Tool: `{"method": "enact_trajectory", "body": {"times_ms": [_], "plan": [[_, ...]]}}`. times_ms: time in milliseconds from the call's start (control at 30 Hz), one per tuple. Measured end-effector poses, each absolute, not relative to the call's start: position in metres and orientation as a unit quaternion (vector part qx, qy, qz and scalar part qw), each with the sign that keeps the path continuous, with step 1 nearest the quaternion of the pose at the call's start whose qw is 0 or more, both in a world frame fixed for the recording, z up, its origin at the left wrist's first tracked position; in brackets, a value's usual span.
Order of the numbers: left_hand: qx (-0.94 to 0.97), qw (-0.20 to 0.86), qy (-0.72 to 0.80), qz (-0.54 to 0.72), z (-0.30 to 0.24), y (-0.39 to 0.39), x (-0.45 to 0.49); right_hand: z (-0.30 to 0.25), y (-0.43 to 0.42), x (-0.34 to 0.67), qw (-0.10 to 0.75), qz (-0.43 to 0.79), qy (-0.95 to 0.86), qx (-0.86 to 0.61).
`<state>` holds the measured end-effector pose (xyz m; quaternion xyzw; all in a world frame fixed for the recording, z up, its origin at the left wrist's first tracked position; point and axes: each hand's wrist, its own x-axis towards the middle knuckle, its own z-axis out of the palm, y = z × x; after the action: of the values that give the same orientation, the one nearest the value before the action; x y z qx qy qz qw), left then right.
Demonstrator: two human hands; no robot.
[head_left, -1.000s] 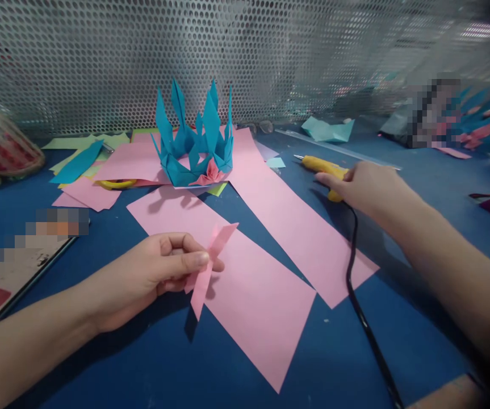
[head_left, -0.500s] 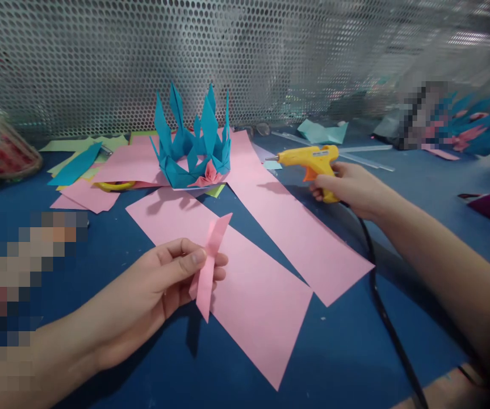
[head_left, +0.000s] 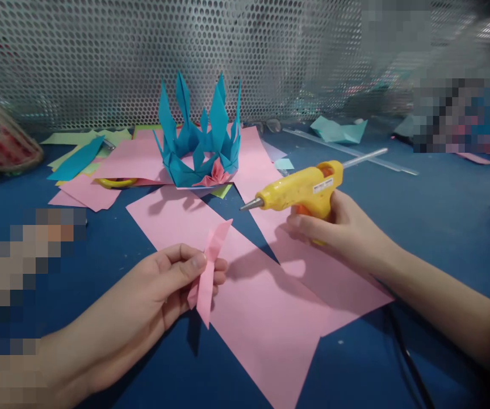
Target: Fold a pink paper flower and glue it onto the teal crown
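Note:
My left hand pinches a small folded pink paper piece between thumb and fingers, held upright over a large pink sheet. My right hand grips a yellow glue gun by its handle, a glue stick poking out of its back. The metal nozzle points left, a short way above and right of the folded piece. Behind them stands a blue folded paper crown with a pink paper flower at its front.
A second pink sheet lies under my right hand. Loose pink, green and blue papers and yellow-handled scissors lie at the back left. A perforated metal screen closes off the back. The gun's black cord trails at lower right.
My right hand picked the glue gun up off the table and carried it left and nearer, toward the folded piece. My left hand kept its pinch nearly still.

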<state>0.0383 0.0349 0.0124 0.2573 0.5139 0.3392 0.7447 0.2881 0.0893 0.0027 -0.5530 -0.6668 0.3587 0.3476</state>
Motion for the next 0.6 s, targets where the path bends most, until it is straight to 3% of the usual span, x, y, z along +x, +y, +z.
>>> {"method": "enact_trajectory", "body": {"times_ms": [300,600], "plan": [[0.263,0.746,0.514,0.332,0.01,0.035,0.037,0.004,0.075,0.266,0.353,0.225,-0.699,-0.58],[0.284,0.739,0.528,0.308,0.01,0.035,0.038,-0.001,0.074,0.268,0.317,0.187,-0.727,-0.58]]}}
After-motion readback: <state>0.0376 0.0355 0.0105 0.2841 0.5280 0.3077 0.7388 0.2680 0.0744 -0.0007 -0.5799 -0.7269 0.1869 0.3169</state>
